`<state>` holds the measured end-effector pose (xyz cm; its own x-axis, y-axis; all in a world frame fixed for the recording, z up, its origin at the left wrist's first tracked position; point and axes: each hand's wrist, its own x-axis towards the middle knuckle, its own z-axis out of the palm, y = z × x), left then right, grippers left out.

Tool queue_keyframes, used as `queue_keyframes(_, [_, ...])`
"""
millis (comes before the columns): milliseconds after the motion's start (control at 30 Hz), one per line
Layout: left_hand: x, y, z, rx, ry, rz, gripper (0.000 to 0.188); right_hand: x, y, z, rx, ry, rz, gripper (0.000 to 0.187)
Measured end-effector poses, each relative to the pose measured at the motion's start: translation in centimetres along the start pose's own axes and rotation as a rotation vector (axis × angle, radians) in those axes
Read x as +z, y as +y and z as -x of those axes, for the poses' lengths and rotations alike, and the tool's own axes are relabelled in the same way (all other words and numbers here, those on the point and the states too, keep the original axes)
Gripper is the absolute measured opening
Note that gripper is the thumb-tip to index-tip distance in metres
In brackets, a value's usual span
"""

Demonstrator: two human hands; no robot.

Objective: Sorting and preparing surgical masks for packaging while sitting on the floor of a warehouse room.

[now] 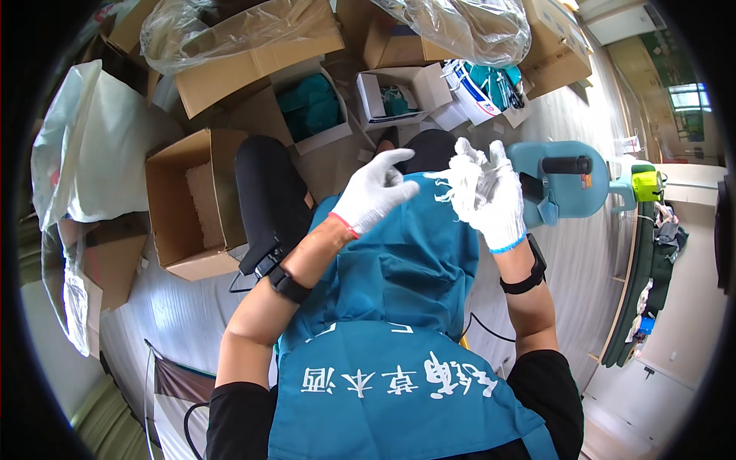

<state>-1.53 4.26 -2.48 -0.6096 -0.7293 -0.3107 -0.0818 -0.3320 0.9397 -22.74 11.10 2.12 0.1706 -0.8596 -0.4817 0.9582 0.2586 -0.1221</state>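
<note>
My left hand [377,188], in a white knit glove with a red cuff, hovers above my lap with thumb and fingers apart and nothing in it. To its right, my right hand [498,203] wears a white glove with a blue cuff. Its palm is turned up, and the curled fingers hold a bundle of white cords [462,180] with loose ends hanging to the left. The two hands are apart. Below them a teal apron [391,261] with white lettering covers my lap. Black bands with devices are strapped round both forearms.
An open cardboard box [172,207] stands by my left knee. Ahead are white boxes [376,80] holding teal cloth, and larger cartons [261,65] lined with clear plastic. A blue stool [563,195] at the right carries a black cylinder [567,165]. A white sack [107,146] sits far left.
</note>
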Motion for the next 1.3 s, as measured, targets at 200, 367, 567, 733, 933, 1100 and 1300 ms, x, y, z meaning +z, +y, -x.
queue_keyframes(200, [1.7,0.7,-0.5,0.358,-0.085,-0.353,0.026,-0.2,0.2,-0.3,0.092,-0.118,0.008,0.052])
queue_keyframes(367, [1.2,0.4,0.1,0.229,-0.133,-0.317,0.019,2.2,2.2,-0.3,-0.204,0.103,-0.016,0.055])
queue_keyframes(567, [0.7,2.1,2.1,0.029,-0.139,-0.26,0.023,2.7,5.0,0.5,-0.385,-0.029,1.361,0.029])
queue_keyframes(733, [-1.2,3.9,3.3,-0.105,-0.127,-0.038,0.026,1.8,4.4,0.2,-0.754,-0.335,2.067,0.018])
queue_keyframes(933, [-2.5,4.2,3.0,-0.125,-0.192,-0.075,0.026,1.1,4.4,-0.4,-0.733,-0.305,2.125,0.006])
queue_keyframes(1100, [-2.2,3.6,2.8,-0.133,-0.273,-0.049,0.027,1.6,5.4,-0.7,-0.453,-0.047,1.549,0.007])
queue_keyframes(1300, [-1.9,3.0,3.2,-0.197,-0.252,0.041,0.023,-1.5,3.8,-2.7,0.145,-0.092,0.652,0.019])
